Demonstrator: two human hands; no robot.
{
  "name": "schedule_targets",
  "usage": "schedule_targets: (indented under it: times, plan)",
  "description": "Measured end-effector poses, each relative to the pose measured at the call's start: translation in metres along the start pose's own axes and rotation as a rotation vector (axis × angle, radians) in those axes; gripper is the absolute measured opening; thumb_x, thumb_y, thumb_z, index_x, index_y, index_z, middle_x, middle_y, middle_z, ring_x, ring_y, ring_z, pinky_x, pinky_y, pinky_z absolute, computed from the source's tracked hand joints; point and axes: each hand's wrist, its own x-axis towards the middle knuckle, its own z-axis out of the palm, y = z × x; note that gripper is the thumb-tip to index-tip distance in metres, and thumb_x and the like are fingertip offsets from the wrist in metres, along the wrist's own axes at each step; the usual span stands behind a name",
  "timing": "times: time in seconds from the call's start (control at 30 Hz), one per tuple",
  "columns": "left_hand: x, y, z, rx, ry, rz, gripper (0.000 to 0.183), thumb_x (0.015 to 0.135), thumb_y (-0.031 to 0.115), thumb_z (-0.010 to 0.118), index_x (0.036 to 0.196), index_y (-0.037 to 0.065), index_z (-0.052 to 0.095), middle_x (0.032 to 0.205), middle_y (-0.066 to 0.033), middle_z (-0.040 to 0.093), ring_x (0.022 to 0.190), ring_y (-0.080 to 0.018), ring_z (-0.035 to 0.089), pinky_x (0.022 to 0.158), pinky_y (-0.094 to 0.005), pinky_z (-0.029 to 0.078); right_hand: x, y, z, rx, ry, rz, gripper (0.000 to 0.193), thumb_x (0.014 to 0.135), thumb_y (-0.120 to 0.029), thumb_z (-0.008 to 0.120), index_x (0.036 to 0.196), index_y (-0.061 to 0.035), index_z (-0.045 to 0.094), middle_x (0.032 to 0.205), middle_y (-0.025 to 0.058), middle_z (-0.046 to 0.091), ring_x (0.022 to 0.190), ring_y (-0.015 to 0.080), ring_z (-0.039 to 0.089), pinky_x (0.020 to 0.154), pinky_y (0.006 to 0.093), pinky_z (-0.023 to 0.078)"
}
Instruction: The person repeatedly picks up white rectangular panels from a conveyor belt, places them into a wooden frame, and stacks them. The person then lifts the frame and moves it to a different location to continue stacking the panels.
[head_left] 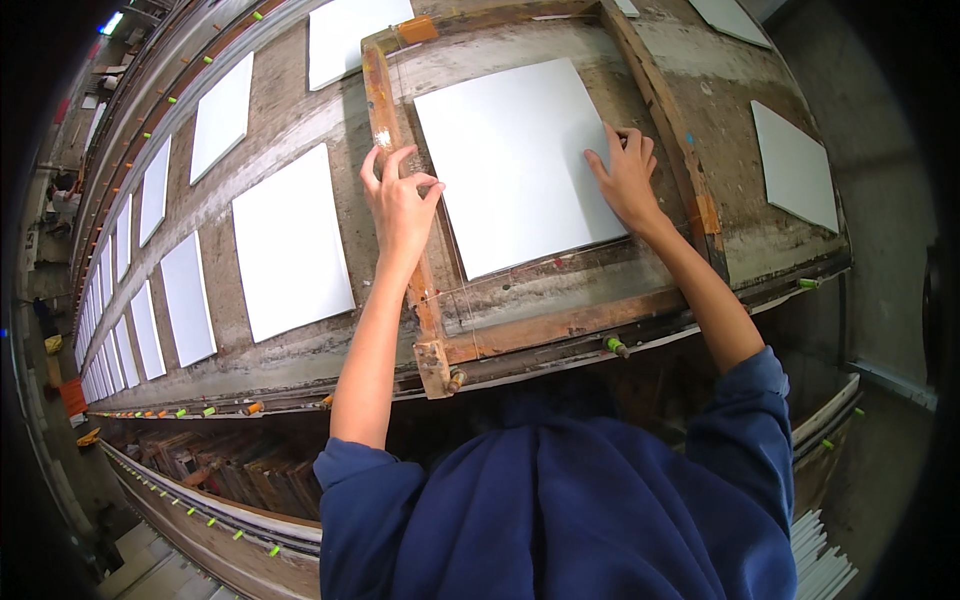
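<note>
A flat white rectangular panel (520,165) lies inside a paint-stained wooden frame (560,326) on a long, dirty table. My left hand (403,210) is at the panel's left edge, with thumb and forefinger pinched together there and the other fingers raised over the frame's left bar. At the right edge, my right hand (630,180) has its thumb against the panel and its other fingers curled beside it. Thin threads run across the frame near the panel's lower edge. The panel's underside is hidden.
More white panels (290,245) lie in rows along the table to the left, and another panel (795,165) lies at the right. Green and orange pegs (617,346) stick out along the table's near rail. Below it, several dark frames (235,465) stand stacked. White rods (820,555) are at lower right.
</note>
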Motion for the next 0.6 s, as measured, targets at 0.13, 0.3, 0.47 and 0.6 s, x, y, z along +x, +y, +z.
schedule_targets:
  times: [0.13,0.3,0.47,0.6]
  plan:
    - [-0.001,-0.001,-0.001,0.007,0.007,0.022,0.006,0.067,0.012,0.074,0.068,0.009,0.070,0.118,-0.0040,0.052,0.125,-0.0313,0.027,0.103,-0.0466,0.028,-0.003,0.003,0.004,-0.020,0.014,0.000,0.054,0.086,-0.028,0.053,0.127,0.0050,0.039,0.118,0.0211,0.037,0.108,0.0344,0.032,0.093,0.0475,0.026]
    - [-0.003,0.001,-0.003,0.006,-0.008,-0.006,0.006,0.065,0.013,0.074,0.069,0.010,0.070,0.114,-0.0029,0.052,0.123,-0.0303,0.028,0.103,-0.0422,0.029,-0.008,-0.002,0.003,0.007,0.004,0.020,0.054,0.086,-0.028,0.053,0.127,0.0047,0.039,0.118,0.0211,0.037,0.109,0.0347,0.032,0.093,0.0482,0.026]
    - [-0.002,0.007,-0.004,0.033,-0.031,-0.018,0.005,0.067,0.010,0.073,0.066,0.007,0.069,0.110,-0.0028,0.053,0.121,-0.0310,0.031,0.104,-0.0425,0.029,-0.009,-0.005,-0.002,-0.040,-0.028,0.022,0.055,0.087,-0.028,0.052,0.128,0.0052,0.036,0.118,0.0213,0.037,0.110,0.0354,0.032,0.094,0.0485,0.026]
    - [-0.012,0.036,0.002,0.512,-0.051,0.163,0.023,0.081,0.012,0.062,0.062,-0.002,0.062,0.118,-0.0144,0.049,0.124,-0.0315,0.034,0.108,-0.0462,0.028,-0.011,-0.007,0.008,-0.188,-0.008,-0.013,0.053,0.090,-0.024,0.045,0.131,0.0061,0.030,0.123,0.0218,0.035,0.114,0.0354,0.031,0.095,0.0491,0.025]
